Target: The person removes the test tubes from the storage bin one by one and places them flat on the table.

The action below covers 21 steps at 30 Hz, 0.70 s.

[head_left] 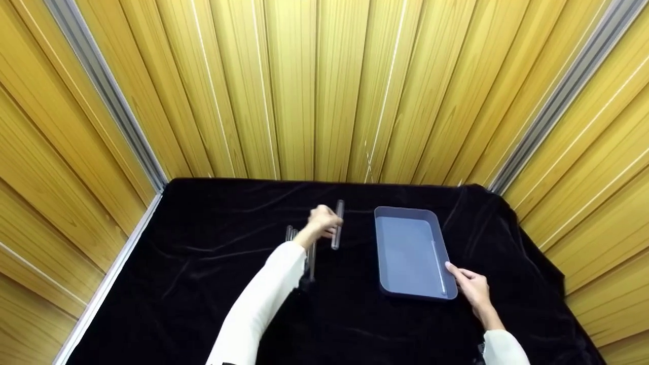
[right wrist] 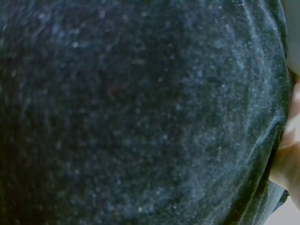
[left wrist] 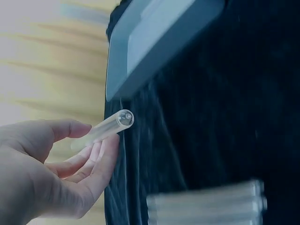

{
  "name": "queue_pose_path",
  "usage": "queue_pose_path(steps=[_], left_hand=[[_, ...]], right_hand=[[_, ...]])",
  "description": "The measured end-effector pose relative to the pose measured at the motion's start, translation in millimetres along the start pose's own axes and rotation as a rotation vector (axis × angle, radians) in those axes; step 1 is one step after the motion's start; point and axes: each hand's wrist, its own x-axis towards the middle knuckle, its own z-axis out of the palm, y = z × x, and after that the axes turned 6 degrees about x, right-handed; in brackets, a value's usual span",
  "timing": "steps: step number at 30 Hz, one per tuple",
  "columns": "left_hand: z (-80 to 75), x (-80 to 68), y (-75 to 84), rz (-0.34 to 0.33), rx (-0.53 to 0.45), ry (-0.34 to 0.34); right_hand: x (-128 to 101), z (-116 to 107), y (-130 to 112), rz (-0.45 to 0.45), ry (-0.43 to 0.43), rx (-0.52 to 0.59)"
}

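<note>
Pinched between the thumb and fingers of my left hand (head_left: 323, 221) is a clear test tube (head_left: 338, 225), held up over the black cloth. Its rounded end points away from the palm in the left wrist view. My right hand (head_left: 472, 288) grips the right rim of a blue-grey tray (head_left: 405, 253), thumb on top of the edge. Inside the tray, along its right side, lies one thin clear tube (head_left: 438, 267). Several more test tubes (left wrist: 206, 206) lie side by side on the cloth, partly hidden by the left forearm in the head view.
Black velvet cloth (head_left: 203, 284) with soft folds covers the table. Yellow wood-patterned walls (head_left: 324, 91) stand behind and on both sides, with grey metal strips at the corners.
</note>
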Motion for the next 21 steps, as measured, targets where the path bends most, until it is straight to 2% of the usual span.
queue_pose_path(steps=[5, 8, 16, 21], left_hand=[[-33.3, 6.5, -14.5, -0.053, 0.059, 0.066], [-48.1, 8.3, -23.8, -0.076, 0.093, 0.098], [-80.9, 6.1, -48.3, -0.097, 0.070, 0.087], [-102.5, -0.2, -71.2, -0.120, 0.087, 0.077]], right_hand=[[0.1, 2.3, -2.5, -0.008, 0.003, -0.017], [-1.7, 0.8, -2.4, 0.004, -0.004, -0.018], [-6.7, -6.9, -2.0, 0.001, 0.023, -0.034], [-6.8, -1.3, 0.5, 0.000, 0.019, -0.028]])
